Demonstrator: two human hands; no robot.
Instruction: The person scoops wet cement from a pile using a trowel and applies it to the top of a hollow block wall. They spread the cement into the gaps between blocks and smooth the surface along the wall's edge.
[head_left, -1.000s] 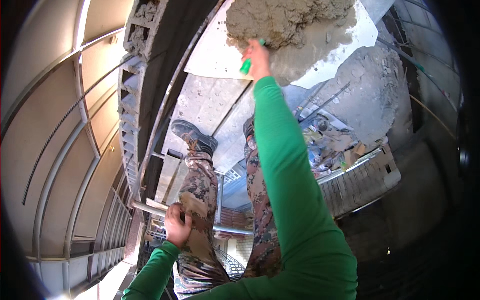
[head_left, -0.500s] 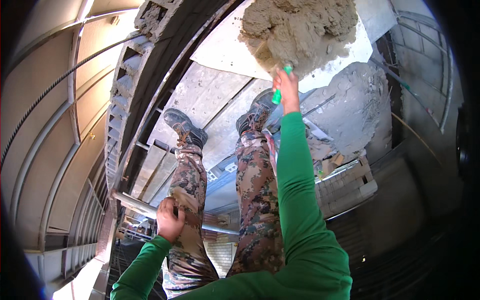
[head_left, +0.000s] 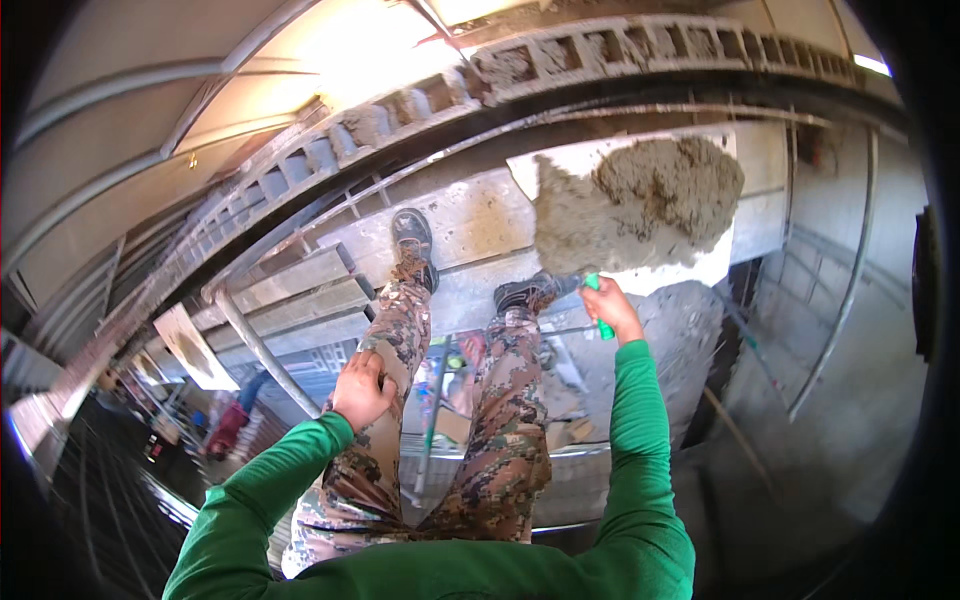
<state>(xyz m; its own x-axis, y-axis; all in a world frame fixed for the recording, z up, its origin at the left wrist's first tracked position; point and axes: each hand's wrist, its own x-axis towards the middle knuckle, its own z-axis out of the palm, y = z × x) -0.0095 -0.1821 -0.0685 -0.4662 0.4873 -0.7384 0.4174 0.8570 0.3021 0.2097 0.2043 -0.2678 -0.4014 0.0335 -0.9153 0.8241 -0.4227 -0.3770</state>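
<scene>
Nearer you than the mortar, your right hand wrapped round a green handle, farther from it, your left hand slack on your leg

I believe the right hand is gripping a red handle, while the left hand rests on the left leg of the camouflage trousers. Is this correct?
Not quite: the handle is green, not red, as the head view shows. The right hand does grip it, and the left hand does rest on the left leg of the camouflage trousers.
</scene>
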